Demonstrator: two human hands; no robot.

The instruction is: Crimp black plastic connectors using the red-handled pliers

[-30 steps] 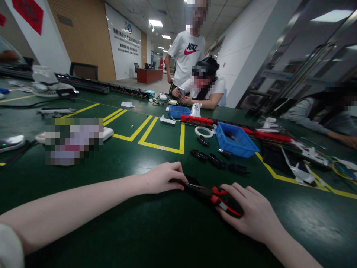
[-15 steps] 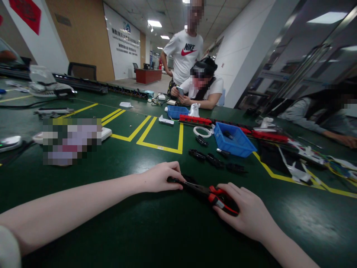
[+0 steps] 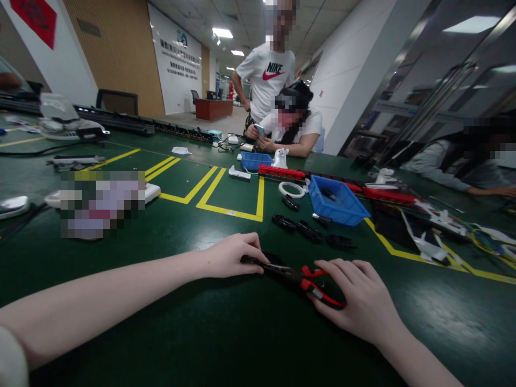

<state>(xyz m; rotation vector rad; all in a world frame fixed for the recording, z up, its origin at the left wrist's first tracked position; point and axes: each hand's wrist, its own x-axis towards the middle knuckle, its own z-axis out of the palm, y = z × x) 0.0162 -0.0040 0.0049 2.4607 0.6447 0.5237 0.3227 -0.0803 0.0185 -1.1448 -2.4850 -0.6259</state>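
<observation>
My right hand is wrapped round the red and black handles of a pair of long-nose pliers, which are spread apart. The pliers' jaws point left, towards my left hand. Between its thumb and fingers, my left hand pinches a small black part. The jaw tips meet this part at my fingertips; whether they grip it cannot be made out. Both hands are low over the green table.
Several black plastic parts lie beyond the pliers, beside a blue bin and a white ring-shaped coil. Red and black strips run behind. A blurred-out item lies left. Across the table a person holds a phone; another stands behind.
The pliers' handles have spread wider, and my right hand's fingers have loosened and extended. My left hand keeps its place on the black part.
</observation>
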